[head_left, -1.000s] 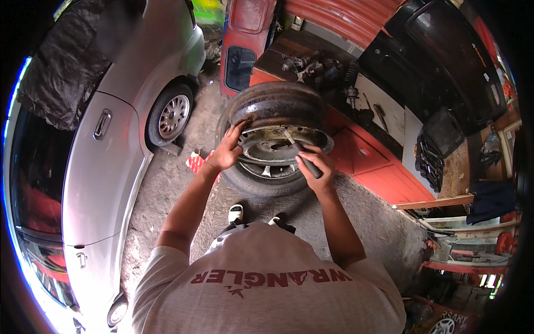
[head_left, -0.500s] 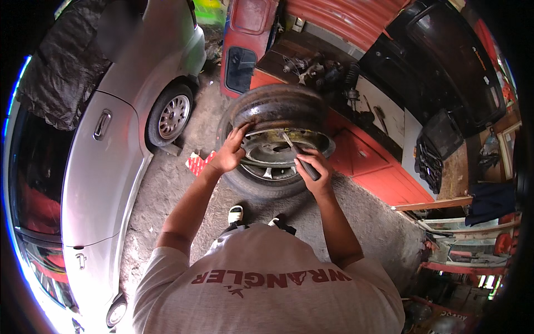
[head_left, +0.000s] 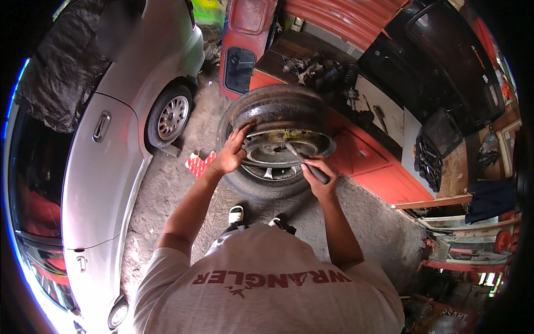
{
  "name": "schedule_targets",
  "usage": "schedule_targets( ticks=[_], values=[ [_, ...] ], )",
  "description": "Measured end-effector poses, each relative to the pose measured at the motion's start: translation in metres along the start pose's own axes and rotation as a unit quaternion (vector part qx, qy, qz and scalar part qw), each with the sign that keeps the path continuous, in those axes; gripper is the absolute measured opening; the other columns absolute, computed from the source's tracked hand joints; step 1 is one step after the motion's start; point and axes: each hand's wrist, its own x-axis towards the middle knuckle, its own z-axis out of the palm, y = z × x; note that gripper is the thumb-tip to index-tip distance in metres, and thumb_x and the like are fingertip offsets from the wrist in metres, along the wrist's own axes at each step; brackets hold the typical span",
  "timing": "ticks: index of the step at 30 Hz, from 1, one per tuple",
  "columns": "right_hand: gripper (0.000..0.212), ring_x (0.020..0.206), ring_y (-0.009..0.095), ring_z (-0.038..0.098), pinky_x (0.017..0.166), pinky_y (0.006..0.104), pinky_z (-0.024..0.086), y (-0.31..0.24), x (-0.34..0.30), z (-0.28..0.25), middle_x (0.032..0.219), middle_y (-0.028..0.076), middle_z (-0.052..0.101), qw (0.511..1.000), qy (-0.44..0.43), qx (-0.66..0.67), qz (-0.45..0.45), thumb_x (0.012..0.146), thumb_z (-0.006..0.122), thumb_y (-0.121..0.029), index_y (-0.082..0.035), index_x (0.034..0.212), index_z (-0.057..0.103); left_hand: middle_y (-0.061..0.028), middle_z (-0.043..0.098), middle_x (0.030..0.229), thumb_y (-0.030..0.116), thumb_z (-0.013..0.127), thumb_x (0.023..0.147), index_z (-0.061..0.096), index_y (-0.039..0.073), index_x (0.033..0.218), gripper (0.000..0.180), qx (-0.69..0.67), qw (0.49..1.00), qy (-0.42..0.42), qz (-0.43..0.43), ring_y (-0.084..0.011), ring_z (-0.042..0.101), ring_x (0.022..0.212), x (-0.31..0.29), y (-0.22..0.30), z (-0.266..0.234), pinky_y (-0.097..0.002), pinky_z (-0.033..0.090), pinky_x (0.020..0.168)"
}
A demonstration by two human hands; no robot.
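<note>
A worn, rusty steel wheel rim (head_left: 281,103) lies tilted on top of a tyre (head_left: 245,186), its dished face toward me, with yellowish patches along the upper inner edge. My left hand (head_left: 231,153) steadies the rim at its left side, fingers curled over the lip. In my right hand (head_left: 322,175) is a dark-handled tool with a narrow metal blade (head_left: 300,158); the fingers wrap its handle. The blade's tip points into the dish of the rim, and I cannot tell whether it touches the metal. Below shows part of a spoked wheel (head_left: 272,173) inside the tyre.
A silver car (head_left: 105,183) stands along the left. Behind the rim and to its right is a red workbench (head_left: 361,158) bearing greasy metal parts (head_left: 320,72) and a brush (head_left: 380,117). A red-and-white piece of packaging (head_left: 199,163) lies on the rough floor.
The tool in my right hand has moved down and slightly right, its tip leaving the rim's upper inner edge for the dish. My left hand stays put on the rim.
</note>
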Motion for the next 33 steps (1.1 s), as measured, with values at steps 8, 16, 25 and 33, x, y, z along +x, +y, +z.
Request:
schedule_targets(
  ticks=[8,16,25,33],
  values=[
    [0.020,0.089,0.024,0.069,0.079,0.0322,0.053,-0.008,0.017,0.010,0.094,0.012,0.070,0.997,0.018,-0.033,-0.068,0.075,0.076,0.003,-0.004,0.092,0.070,-0.0215,0.038,0.144,0.003,0.045,0.069,0.033,0.004,0.146,0.078,-0.006,1.000,-0.001,0.015,-0.0388,0.030,0.139,0.002,-0.004,0.001,-0.0429,0.022,0.117],
    [0.017,0.089,0.021,0.068,0.077,0.0325,0.053,-0.001,0.000,-0.002,0.094,0.012,0.070,0.998,0.009,0.047,0.034,0.076,0.075,0.004,-0.001,0.091,0.070,-0.0221,0.038,0.143,0.003,0.046,0.070,0.033,0.004,0.146,0.077,0.002,1.000,-0.005,0.003,-0.0397,0.031,0.138,0.001,0.003,0.000,-0.0435,0.023,0.116],
    [0.017,0.088,0.021,0.068,0.078,0.0312,0.052,0.000,0.014,0.001,0.092,0.012,0.070,0.999,0.000,0.034,0.004,0.076,0.074,0.006,-0.001,0.090,0.070,-0.0228,0.038,0.142,0.004,0.046,0.069,0.033,0.005,0.146,0.078,0.011,1.000,0.000,-0.001,-0.0408,0.032,0.136,0.002,0.000,-0.001,-0.0429,0.026,0.115],
    [0.018,0.089,0.022,0.069,0.077,0.0308,0.052,0.001,0.028,0.011,0.094,0.011,0.070,0.999,0.016,-0.013,-0.047,0.075,0.075,0.005,-0.002,0.091,0.070,-0.0224,0.037,0.145,0.004,0.045,0.069,0.033,0.003,0.146,0.078,0.014,1.000,0.000,0.002,-0.0396,0.030,0.139,0.002,0.002,0.001,-0.0422,0.023,0.116]
  ],
)
